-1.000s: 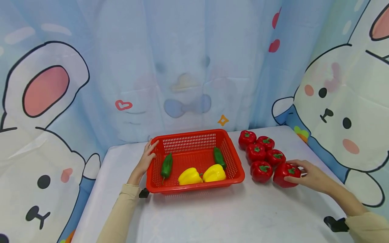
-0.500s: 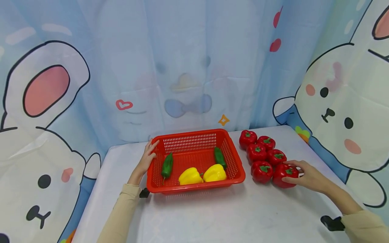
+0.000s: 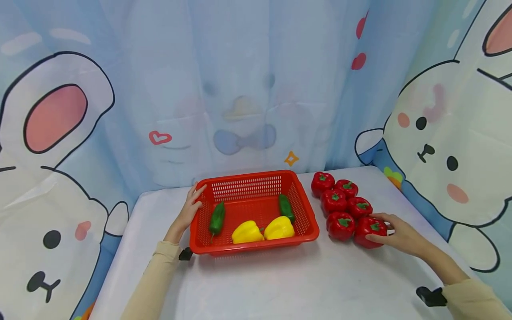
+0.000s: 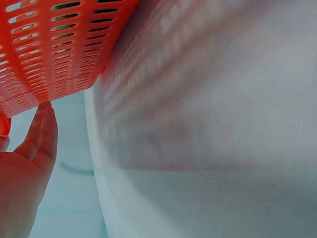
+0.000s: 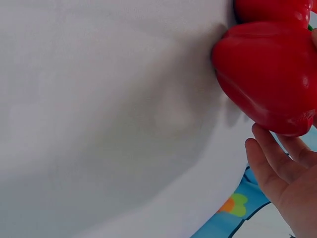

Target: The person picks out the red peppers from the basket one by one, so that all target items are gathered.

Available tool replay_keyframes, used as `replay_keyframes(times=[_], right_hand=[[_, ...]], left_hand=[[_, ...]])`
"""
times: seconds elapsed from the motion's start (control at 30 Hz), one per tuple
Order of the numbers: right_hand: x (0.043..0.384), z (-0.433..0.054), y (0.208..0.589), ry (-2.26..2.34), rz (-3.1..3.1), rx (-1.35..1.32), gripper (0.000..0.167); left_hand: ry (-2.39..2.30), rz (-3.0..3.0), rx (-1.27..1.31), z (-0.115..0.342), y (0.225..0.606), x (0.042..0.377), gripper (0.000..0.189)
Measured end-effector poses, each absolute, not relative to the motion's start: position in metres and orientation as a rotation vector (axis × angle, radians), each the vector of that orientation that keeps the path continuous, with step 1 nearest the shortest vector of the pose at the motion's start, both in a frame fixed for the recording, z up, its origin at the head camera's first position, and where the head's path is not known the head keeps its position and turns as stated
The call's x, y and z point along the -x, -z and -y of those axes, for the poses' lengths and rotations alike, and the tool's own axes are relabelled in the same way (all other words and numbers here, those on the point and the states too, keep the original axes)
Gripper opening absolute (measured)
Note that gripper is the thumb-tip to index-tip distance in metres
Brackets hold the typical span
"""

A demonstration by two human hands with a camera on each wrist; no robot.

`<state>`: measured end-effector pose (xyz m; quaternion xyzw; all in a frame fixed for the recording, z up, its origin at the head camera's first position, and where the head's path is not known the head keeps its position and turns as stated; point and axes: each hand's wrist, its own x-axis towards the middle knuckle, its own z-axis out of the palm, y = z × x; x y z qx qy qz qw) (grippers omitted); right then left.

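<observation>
At the left end of a red plastic basket, my left hand holds the rim. In the left wrist view, two fingers touch the outside of its slotted wall. Inside lie two yellow bell peppers, one left and one right, and two green peppers, one left and one right. My right hand grips the nearest red bell pepper from its right, thumb in front and fingers behind. This pepper stands on the table, stem up, against its neighbours.
Several other red bell peppers stand clustered between the basket and the table's right edge. A white cloth covers the table. A blue curtain with cartoon rabbits hangs behind and on both sides.
The red bell pepper in my right hand has slid slightly left, closer against its neighbour. My left hand and the basket stay as they were, apart from a small camera shift.
</observation>
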<state>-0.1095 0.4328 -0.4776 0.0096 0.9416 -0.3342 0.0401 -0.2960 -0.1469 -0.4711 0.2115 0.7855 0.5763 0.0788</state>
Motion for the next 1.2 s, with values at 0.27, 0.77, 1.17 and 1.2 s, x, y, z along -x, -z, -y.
replay_keyframes(times=[0.27,0.77,1.17,1.2], right_hand=[[0.113,-0.431,0.475,1.058,-2.881,-0.021,0.087],[0.113,-0.431,0.468,1.040,-2.903,0.004,0.086],[0.119,-0.439,0.456,1.012,-2.955,0.080,0.079],[0.120,-0.439,0.455,1.004,-2.958,0.072,0.079]], left_hand=[[-1.691,-2.406,-0.650,0.154,0.488,0.313,0.059],[-1.446,-2.605,-0.720,0.160,0.487,0.319,0.058],[-1.365,-2.671,-0.774,0.163,0.472,0.317,0.059],[-1.367,-2.672,-0.779,0.163,0.470,0.317,0.060]])
